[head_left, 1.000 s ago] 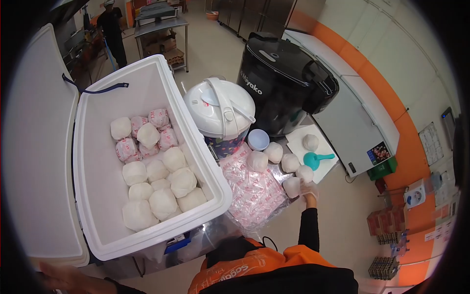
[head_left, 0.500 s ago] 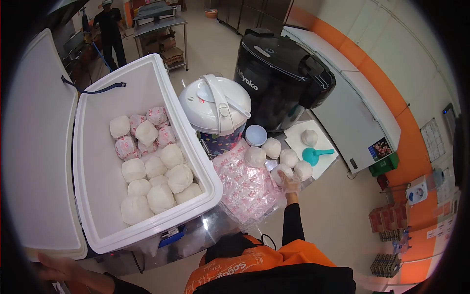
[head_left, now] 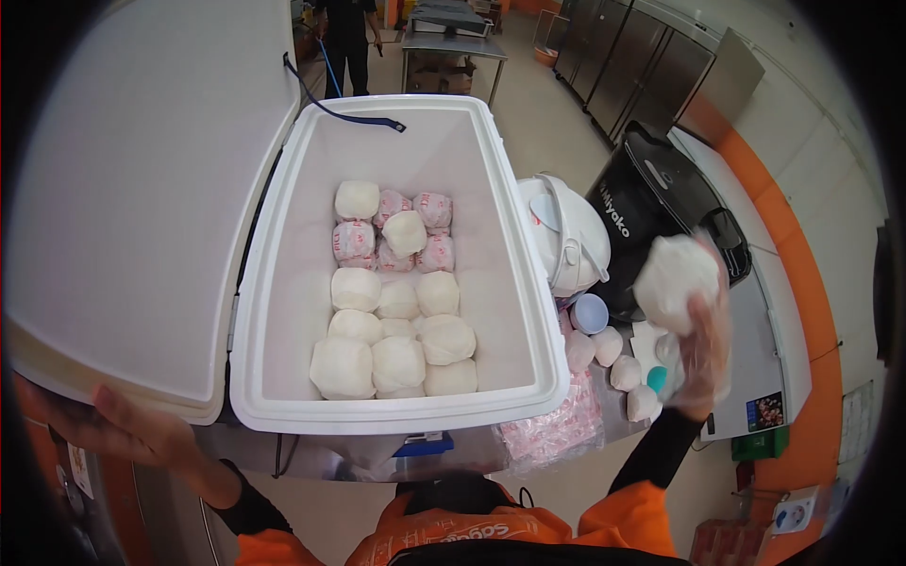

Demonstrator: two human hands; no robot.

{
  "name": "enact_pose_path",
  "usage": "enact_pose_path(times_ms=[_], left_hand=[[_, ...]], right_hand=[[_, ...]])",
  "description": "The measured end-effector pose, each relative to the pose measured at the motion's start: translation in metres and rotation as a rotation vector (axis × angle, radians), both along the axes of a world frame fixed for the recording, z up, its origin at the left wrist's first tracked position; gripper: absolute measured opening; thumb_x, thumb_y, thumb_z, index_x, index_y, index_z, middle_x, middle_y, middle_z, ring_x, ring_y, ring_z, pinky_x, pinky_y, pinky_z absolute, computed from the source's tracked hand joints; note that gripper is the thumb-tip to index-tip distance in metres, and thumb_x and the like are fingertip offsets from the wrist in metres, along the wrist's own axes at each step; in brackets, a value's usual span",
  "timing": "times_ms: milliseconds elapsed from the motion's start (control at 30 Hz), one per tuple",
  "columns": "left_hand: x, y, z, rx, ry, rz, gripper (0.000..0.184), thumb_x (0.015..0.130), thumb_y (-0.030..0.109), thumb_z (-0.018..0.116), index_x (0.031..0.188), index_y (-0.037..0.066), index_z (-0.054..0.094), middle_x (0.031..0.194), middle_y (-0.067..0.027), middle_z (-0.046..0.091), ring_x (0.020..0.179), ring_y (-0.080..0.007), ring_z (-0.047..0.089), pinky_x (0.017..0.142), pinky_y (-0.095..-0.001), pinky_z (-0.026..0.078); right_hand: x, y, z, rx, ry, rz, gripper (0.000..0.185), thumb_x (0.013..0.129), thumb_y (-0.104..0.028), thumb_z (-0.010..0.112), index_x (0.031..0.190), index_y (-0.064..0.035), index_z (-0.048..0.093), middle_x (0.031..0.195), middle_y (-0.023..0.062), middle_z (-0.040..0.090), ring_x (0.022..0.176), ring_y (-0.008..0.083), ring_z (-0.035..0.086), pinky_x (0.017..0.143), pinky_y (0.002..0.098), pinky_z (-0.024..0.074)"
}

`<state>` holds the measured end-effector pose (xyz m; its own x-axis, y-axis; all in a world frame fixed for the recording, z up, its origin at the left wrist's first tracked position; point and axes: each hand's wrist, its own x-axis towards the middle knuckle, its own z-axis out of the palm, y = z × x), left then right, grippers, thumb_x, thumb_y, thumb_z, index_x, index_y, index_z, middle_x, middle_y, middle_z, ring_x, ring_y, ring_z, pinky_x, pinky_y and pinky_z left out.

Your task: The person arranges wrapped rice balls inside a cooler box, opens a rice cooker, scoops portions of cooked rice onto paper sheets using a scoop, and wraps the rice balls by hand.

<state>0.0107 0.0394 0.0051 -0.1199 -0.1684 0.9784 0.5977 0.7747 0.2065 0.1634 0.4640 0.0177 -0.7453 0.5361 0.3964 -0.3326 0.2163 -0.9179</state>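
My right hand (head_left: 703, 354), in a clear plastic glove, holds up a round white wrapped rice ball (head_left: 675, 283) in front of the black Miyako rice cooker. At the lower left, my left hand (head_left: 132, 429) grips the front edge of the cooler lid (head_left: 151, 189), which stands open. Inside the white cooler box (head_left: 396, 417) lie several plain white wrapped rice balls (head_left: 344, 368) in front. Rice balls with pink-printed wrappers (head_left: 354, 241) sit farther back, with a plain white one on top.
Right of the cooler stand a white rice container (head_left: 571, 226) and the black rice cooker (head_left: 613, 203). Near them are a light-blue bowl (head_left: 590, 313), more white balls (head_left: 625, 373), a teal scoop (head_left: 657, 379) and pink-printed wrappers (head_left: 557, 415). A person (head_left: 347, 42) stands behind.
My right hand has lifted a white ball from the table's right side. My left hand has come up to the lid's edge. The view has swung left towards the cooler.
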Motion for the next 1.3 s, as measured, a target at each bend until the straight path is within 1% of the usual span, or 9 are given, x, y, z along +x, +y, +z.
enact_pose_path(times_ms=[100,133,200,333,567,933,1100,1167,1300], left_hand=[[0.000,0.003,-0.001,0.042,-0.016,-0.004,0.053,0.101,0.027,0.035,0.146,0.006,0.016,0.149,-0.0182,0.024,0.136,-0.0283,0.030,0.110,-0.0400,0.031],[0.000,0.004,0.000,0.054,-0.018,-0.018,0.053,0.101,0.027,0.035,0.146,0.007,0.017,0.149,-0.0182,0.024,0.136,-0.0284,0.030,0.110,-0.0400,0.031],[0.001,0.003,0.000,0.034,-0.035,0.032,0.054,0.100,0.031,0.034,0.146,0.010,0.016,0.149,-0.0175,0.023,0.137,-0.0289,0.029,0.111,-0.0414,0.031],[0.001,0.000,-0.003,0.018,-0.050,0.079,0.055,0.099,0.034,0.034,0.146,0.013,0.014,0.149,-0.0167,0.022,0.138,-0.0294,0.028,0.112,-0.0434,0.031],[0.002,-0.001,-0.004,0.032,-0.045,0.075,0.055,0.098,0.030,0.036,0.146,0.011,0.015,0.150,-0.0168,0.023,0.137,-0.0304,0.030,0.111,-0.0435,0.033],[0.000,0.004,-0.001,0.072,0.004,0.157,0.061,0.096,0.039,0.041,0.146,0.013,0.018,0.145,-0.0159,0.029,0.135,-0.0304,0.032,0.108,-0.0437,0.039],[-0.001,-0.002,-0.002,0.049,0.012,0.140,0.062,0.095,0.041,0.041,0.146,0.014,0.018,0.144,-0.0159,0.030,0.133,-0.0308,0.035,0.107,-0.0444,0.039],[0.000,0.000,-0.003,0.051,-0.008,0.141,0.063,0.095,0.040,0.041,0.146,0.013,0.017,0.145,-0.0170,0.027,0.133,-0.0322,0.034,0.106,-0.0452,0.039],[0.002,0.000,-0.003,0.047,-0.033,0.145,0.065,0.095,0.039,0.042,0.147,0.012,0.014,0.146,-0.0192,0.023,0.133,-0.0349,0.033,0.105,-0.0468,0.039]], right_hand=[[-0.101,-0.037,0.039,0.309,-0.308,0.411,0.070,0.073,-0.039,0.076,0.127,-0.0037,0.049,0.111,0.0131,0.060,0.104,0.0214,0.061,0.084,0.0329,0.0509],[-0.148,-0.040,0.030,0.664,-0.357,0.496,0.068,0.073,-0.043,0.076,0.123,-0.0040,0.051,0.103,0.0130,0.064,0.096,0.0213,0.063,0.078,0.0331,0.0514],[-0.221,-0.071,-0.009,0.984,-0.385,0.612,0.062,0.071,-0.049,0.076,0.115,-0.0104,0.057,0.097,0.0158,0.067,0.087,0.0275,0.065,0.077,0.0371,0.0520],[-0.289,-0.124,-0.110,1.411,-0.711,0.786,0.068,0.069,-0.048,0.077,0.124,-0.0127,0.054,0.105,0.0151,0.065,0.098,0.0253,0.062,0.085,0.0352,0.0505],[-0.283,-0.132,-0.191,1.208,-1.011,1.004,0.072,0.073,-0.045,0.076,0.131,-0.0146,0.046,0.116,0.0121,0.059,0.105,0.0251,0.058,0.087,0.0360,0.0503],[-0.250,-0.132,-0.204,0.092,-1.328,0.866,0.071,0.080,-0.039,0.073,0.137,-0.0165,0.040,0.127,0.0082,0.052,0.114,0.0241,0.053,0.085,0.0351,0.0532],[-0.277,-0.140,-0.191,1.025,-1.456,1.141,0.045,0.085,-0.033,0.065,0.122,-0.0100,0.054,0.115,0.0108,0.060,0.099,0.0230,0.061,0.075,0.0352,0.0526],[-0.274,-0.141,-0.195,1.180,-1.352,1.179,0.037,0.085,-0.029,0.061,0.115,-0.0073,0.057,0.108,0.0125,0.063,0.094,0.0246,0.062,0.073,0.0362,0.0516],[-0.249,-0.141,-0.236,1.099,-1.012,1.084,0.024,0.086,-0.022,0.052,0.102,-0.0063,0.062,0.095,0.0130,0.065,0.084,0.0276,0.063,0.069,0.0387,0.0506]])
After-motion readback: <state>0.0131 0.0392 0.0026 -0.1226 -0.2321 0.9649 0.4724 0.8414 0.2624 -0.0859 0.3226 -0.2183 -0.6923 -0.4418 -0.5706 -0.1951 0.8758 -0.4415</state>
